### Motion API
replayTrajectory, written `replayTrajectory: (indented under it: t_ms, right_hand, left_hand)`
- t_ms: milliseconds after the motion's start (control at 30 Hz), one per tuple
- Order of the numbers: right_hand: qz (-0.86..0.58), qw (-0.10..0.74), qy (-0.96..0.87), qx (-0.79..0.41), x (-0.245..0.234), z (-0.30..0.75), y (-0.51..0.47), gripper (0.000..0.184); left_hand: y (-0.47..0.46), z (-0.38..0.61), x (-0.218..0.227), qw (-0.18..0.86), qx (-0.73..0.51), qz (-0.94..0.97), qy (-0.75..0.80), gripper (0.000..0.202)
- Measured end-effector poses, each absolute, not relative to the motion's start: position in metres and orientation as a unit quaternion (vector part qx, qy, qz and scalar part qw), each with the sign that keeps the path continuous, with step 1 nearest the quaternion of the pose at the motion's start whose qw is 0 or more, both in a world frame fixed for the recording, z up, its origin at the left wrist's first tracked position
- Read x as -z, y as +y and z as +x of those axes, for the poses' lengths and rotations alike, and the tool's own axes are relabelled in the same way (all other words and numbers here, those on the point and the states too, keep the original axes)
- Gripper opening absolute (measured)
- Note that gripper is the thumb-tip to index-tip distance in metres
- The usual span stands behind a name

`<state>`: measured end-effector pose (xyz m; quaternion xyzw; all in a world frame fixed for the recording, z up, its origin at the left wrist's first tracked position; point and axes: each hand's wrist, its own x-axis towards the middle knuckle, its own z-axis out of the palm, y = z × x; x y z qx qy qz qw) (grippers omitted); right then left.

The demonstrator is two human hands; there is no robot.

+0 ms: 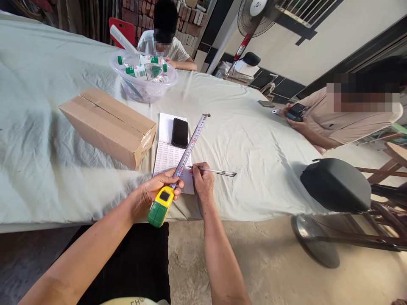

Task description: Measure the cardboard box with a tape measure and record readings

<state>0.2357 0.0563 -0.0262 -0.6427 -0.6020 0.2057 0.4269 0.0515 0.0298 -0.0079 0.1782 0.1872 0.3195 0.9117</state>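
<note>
My left hand (165, 184) is closed around the blade of a green and yellow tape measure (160, 207), just above its case. The blade stretches up and to the right across an open notebook (163, 159) with rows of handwriting. In my right hand (203, 180) is a pen (222, 172), its tip end by the page's right edge and its back end pointing right. A black phone (179, 132) lies on the notebook's upper part, left of the blade. Left of the notebook sits a closed cardboard box (110, 127).
A cloth-covered table (254, 169) spreads around. Behind the box stands a clear plastic basin (143, 91) holding several bottles. One person (182, 53) sits at the far side; another person (330, 114) at right holds a device. A black stool (337, 184) stands at the right edge.
</note>
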Motion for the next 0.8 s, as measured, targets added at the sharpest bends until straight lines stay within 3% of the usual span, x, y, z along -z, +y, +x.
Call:
replayTrajectory:
  t_ms: [800]
  right_hand:
    - [-0.647, 0.449, -0.583, -0.199, 0.0244, 0.2361, 0.0543, 0.016]
  left_hand:
    - [0.0288, 0.0511, 0.0053, 0.911, -0.313, 0.188, 0.193, 0.018]
